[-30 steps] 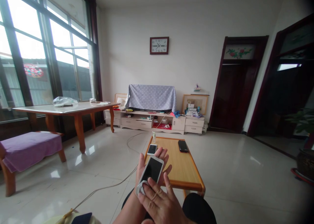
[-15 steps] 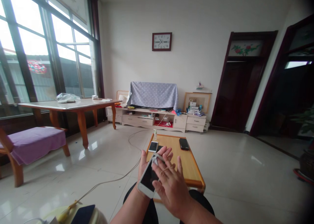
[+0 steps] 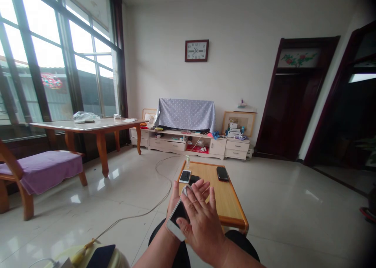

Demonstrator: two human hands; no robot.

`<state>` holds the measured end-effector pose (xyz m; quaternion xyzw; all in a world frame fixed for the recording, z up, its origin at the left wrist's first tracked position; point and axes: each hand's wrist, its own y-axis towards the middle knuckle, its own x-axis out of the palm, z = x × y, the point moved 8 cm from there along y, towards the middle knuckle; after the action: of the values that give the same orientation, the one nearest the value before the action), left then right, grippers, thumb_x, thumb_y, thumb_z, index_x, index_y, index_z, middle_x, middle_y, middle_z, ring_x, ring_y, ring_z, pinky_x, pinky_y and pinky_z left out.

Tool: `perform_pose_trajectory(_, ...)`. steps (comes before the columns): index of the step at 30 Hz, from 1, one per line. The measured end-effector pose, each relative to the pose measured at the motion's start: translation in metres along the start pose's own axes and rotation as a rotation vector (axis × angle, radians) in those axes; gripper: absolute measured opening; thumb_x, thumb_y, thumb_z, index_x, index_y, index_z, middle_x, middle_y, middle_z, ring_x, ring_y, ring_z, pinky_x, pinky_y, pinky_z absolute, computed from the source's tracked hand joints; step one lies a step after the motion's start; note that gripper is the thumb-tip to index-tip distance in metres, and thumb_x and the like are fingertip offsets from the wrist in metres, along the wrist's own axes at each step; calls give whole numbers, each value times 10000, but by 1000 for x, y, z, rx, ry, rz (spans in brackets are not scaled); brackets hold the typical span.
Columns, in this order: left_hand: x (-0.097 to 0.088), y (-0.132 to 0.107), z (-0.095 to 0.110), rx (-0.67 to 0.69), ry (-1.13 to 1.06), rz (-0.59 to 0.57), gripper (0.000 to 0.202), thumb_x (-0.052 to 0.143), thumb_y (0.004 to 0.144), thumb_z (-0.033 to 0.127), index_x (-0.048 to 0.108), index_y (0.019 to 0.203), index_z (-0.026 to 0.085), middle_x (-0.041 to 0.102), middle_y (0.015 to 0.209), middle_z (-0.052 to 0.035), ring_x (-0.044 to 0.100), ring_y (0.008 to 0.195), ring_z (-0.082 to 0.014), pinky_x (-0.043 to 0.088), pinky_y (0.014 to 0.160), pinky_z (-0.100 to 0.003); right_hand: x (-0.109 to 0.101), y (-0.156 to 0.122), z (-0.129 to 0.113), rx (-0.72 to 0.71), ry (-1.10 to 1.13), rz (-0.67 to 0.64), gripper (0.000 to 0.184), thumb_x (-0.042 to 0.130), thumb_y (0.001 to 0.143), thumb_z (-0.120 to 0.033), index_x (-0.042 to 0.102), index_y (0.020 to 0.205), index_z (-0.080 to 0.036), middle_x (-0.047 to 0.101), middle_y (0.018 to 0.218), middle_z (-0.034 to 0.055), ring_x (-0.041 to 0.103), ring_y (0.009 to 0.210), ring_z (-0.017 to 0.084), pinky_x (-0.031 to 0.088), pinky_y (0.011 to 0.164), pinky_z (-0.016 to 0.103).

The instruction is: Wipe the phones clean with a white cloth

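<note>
My left hand (image 3: 174, 199) lies palm up beneath a white smartphone (image 3: 175, 220), its thumb along the left edge and its fingertips showing past the far end. The phone is tilted, dark screen facing up. Across the screen lies my right hand (image 3: 203, 224), fingers stretched forward and thumb on the glass. Under its fingertips, near the phone's top end, a small white cloth or tissue (image 3: 185, 190) shows; most of it is covered by the fingers.
A low wooden table (image 3: 232, 205) before my knees bears a white phone (image 3: 185, 176), a black phone (image 3: 222, 173), a dark item (image 3: 194, 179) and a pump bottle (image 3: 188, 162). At lower left, a dark flat device (image 3: 101, 256) rests on a pale stool (image 3: 119, 258); a cable (image 3: 132, 217) crosses the floor.
My right hand has shifted slightly up along the phone toward its top end, covering more of the cloth. The whole view has swung a little to the left.
</note>
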<state>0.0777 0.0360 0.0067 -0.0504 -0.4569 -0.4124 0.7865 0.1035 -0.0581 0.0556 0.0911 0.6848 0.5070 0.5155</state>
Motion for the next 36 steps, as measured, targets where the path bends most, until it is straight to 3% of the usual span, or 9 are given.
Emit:
perform_pose_trajectory(4,-1,-2,-2,-10,11,-78,920,115,900,823,504,1473,217,415,1597,-101,115,1571,-300,25,1259,-537,2,-3,-18,-195,34,-16,581,535,985,-513,526,1461,-178,540,1498,86,374,1472,319,-104,1249,586)
perform_pose_trajectory(9,-6,3,-1,47,-5,-72,859,149,926,786,502,1475,227,411,1604,-67,50,1580,-271,-32,1264,-485,7,2,2,17,-28,-76,598,533,1005,-480,450,1522,-189,472,1547,115,325,1495,340,-11,1240,643)
perform_pose_trajectory(12,-6,2,5,71,-17,-61,883,156,910,810,494,1479,225,367,1629,-70,61,1577,-291,22,1264,-494,19,-12,-22,-170,48,-82,669,513,987,-556,429,1533,-178,509,1521,101,321,1498,333,-23,1241,642)
perform_pose_trajectory(14,-7,1,9,95,-32,-53,931,142,895,833,480,1488,200,343,1638,-94,85,1573,-316,57,1260,-528,16,-20,-32,-267,101,28,687,475,976,-627,470,1507,-191,584,1454,83,337,1490,331,-73,1229,650)
perform_pose_trajectory(17,-8,-1,9,88,-32,-35,963,156,883,852,487,1482,172,357,1629,-115,121,1568,-319,86,1259,-522,24,-15,-12,-120,45,-91,599,525,993,-510,440,1527,-253,481,1545,49,293,1510,333,-78,1223,658)
perform_pose_trajectory(20,-8,-2,11,94,-15,-14,949,215,876,856,514,1462,172,377,1619,-106,124,1569,-300,109,1262,-475,16,-8,13,78,-27,-85,590,517,1011,-425,399,1552,-225,405,1590,80,270,1517,344,-66,1216,673)
perform_pose_trajectory(26,-8,-4,20,113,-44,-24,990,158,869,867,490,1479,162,347,1632,-90,132,1570,-293,203,1243,-527,20,-26,-21,-186,32,-52,668,544,966,-559,454,1518,-195,503,1525,82,308,1503,336,-100,1232,615)
perform_pose_trajectory(32,-13,-3,23,173,-25,22,912,200,894,834,557,1424,183,409,1602,-87,186,1560,-294,144,1270,-484,15,-14,20,81,-82,-93,601,511,1009,-414,395,1552,-183,378,1601,97,226,1528,365,-52,1210,682)
perform_pose_trajectory(36,-12,-2,27,176,-20,15,877,208,865,868,571,1408,283,438,1587,-50,143,1569,-287,153,1256,-527,16,-25,-17,-191,-48,-46,652,509,983,-577,494,1485,-161,485,1534,91,265,1520,335,-96,1230,623)
